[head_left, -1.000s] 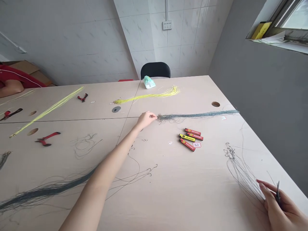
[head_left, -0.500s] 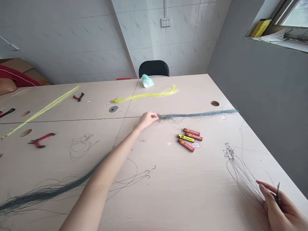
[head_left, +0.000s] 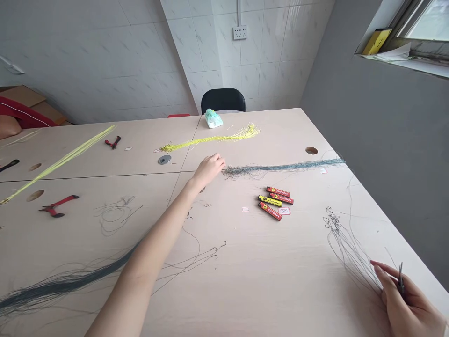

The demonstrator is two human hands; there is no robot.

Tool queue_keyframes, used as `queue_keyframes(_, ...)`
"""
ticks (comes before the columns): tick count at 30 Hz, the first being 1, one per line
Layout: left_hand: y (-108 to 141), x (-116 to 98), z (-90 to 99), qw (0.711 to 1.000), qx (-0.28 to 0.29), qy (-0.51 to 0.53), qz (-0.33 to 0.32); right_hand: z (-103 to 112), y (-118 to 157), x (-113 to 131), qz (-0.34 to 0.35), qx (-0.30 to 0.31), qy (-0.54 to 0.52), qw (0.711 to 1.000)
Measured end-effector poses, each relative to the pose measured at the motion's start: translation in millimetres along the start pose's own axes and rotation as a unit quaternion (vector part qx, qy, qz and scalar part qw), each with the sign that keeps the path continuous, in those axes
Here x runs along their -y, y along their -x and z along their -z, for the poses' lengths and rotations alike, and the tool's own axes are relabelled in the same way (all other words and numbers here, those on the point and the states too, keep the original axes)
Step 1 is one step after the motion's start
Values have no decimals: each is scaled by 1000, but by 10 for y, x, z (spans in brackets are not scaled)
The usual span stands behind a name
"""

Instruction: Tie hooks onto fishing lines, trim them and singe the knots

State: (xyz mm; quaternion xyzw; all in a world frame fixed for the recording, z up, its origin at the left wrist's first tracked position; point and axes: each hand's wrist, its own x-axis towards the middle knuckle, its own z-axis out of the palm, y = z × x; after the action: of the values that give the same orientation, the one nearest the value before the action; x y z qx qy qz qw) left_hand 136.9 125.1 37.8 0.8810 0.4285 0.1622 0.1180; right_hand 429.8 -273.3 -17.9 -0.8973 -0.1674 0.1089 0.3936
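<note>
Pale laminate table [head_left: 266, 285]; grey-green strand bundle [head_left: 280, 167]; white tiled wall [head_left: 266, 47]

**Two bare arms at work over a pale tabletop**

The wearer's left forearm [head_left: 150, 243] runs bare and slim, narrowing smoothly to the wrist, and enters from the bottom edge of the frame. The left hand [head_left: 208, 169] is small and blurred a little at the knuckles, with no glove on it. At the lower right corner, the right hand [head_left: 409, 299] is also ungloved, with long, slender fingers [head_left: 380, 271]. A pale sliver [head_left: 446, 329] at the corner beside the right wrist is too small to identify.
</note>
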Motion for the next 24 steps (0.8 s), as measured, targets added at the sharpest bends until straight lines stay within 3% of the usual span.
queue_keyframes(7, 78, 7, 256, 999, -1, 11, 35, -18, 64, 107, -32, -2, -21, 999)
queue_keyframes(14, 140, -19, 568, 996, -58, -8, 61, -13, 128, 215, -49, 10, -52, 997)
queue_keyframes(20, 285, -114, 1161, 978, -187, -75, 49, 44, 62, 128, -43, 57, -39, 997)
queue_keyframes(24, 553, -317, 1589, 948, -317, 3, 33, 60, 106, 130, -30, 34, -45, 998)
